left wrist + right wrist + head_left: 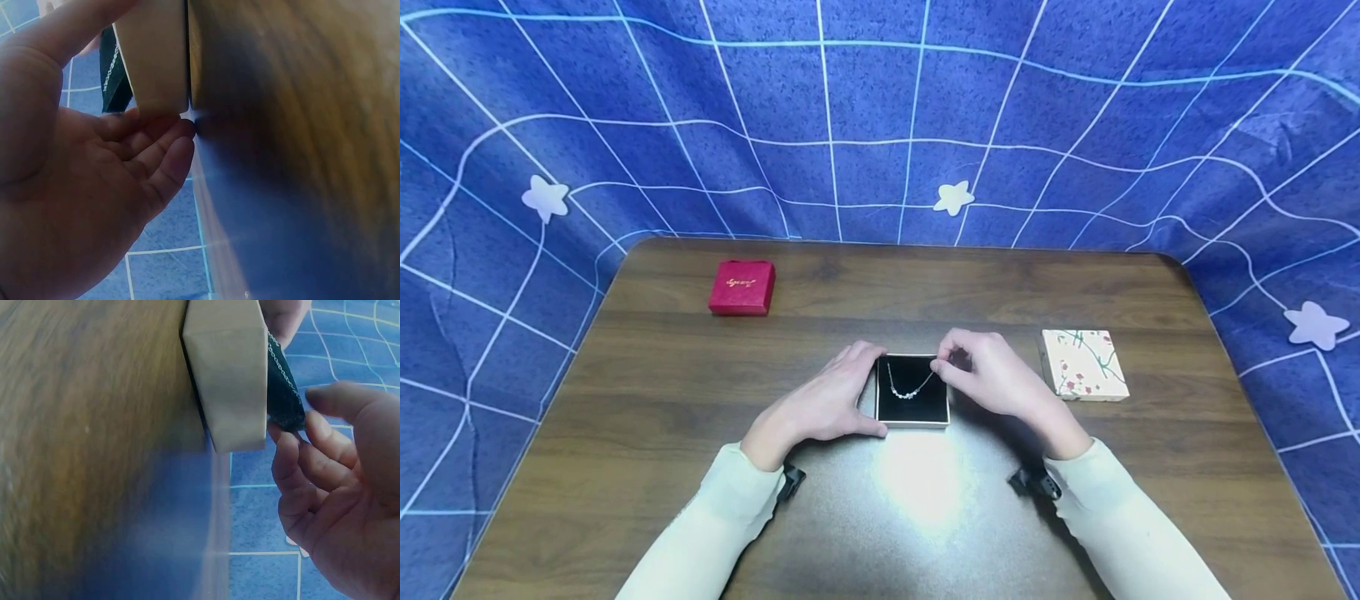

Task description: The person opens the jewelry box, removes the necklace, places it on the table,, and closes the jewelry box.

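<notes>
A small open jewelry box (913,426) with a pale rim stands in front of me. Its black insert pad (925,408) carries a silver necklace (906,394) with a row of small sparkling stones. In both wrist views the black pad (287,403) sticks up past the box wall (231,381), tilted. My left hand (827,400) grips the box at its left side, thumb at the front corner and fingers at the back corner. With thumb and fingers, my right hand (992,371) pinches the pad's back right corner, close to the chain's end.
A red box (741,287) with gold lettering lies at the back left of the wooden table (662,400). To the right of my right hand lies a cream floral-patterned box lid (1084,365). Behind the table hangs a blue cloth (880,100) with white lines and stars.
</notes>
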{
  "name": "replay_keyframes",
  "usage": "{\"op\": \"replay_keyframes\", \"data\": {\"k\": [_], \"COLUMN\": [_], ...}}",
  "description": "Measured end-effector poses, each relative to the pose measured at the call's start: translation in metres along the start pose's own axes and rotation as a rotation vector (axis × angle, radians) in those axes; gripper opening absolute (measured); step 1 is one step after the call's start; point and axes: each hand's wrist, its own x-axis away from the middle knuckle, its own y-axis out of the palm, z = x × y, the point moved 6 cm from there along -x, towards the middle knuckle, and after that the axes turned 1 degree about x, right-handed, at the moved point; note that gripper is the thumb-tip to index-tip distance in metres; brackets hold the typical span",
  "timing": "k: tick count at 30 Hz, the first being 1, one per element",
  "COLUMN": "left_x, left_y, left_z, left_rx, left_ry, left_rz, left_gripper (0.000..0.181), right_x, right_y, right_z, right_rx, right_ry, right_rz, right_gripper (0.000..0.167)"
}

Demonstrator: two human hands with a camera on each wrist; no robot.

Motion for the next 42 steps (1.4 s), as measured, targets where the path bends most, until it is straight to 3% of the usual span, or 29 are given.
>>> {"op": "replay_keyframes", "data": {"k": [4,8,13,21,30,42], "left_x": [-0.0004,-0.0004,-0.0002,0.0006,0.0011,0.0004], "left_y": [-0.0005,-0.001,-0.001,-0.0004,-0.0002,-0.0006], "left_z": [-0.0001,0.0006,0.0009,0.0008,0.0,-0.0003], "left_rx": [0.002,0.006,0.004,0.001,0.007,-0.027], "left_ry": [-0.005,-0.005,-0.009,-0.016,-0.035,-0.033], "left_rz": [-0.003,-0.006,-0.01,-0.014,-0.018,-0.031], "left_gripper": [0.104,0.104,0.104,0.104,0.105,0.103], "right_x": [-0.0013,-0.0015,-0.0007,0.0019,0.0024,-0.0008], "right_y": [0.0003,0.001,0.001,0.0017,0.0015,-0.0059], "right_z": [0.004,0.0026,-0.0006,0.0019,0.0028,0.0005], "right_rx": [-0.062,-0.06,-0.049,-0.101,-0.168,-0.169], "right_ry": [0.052,0.046,0.016,0.095,0.119,0.13], "right_rz": [-0.009,-0.044,-0.065,-0.083,-0.041,0.021], "right_gripper": [0.017,0.028,0.017,0.016,0.016,0.017]}}
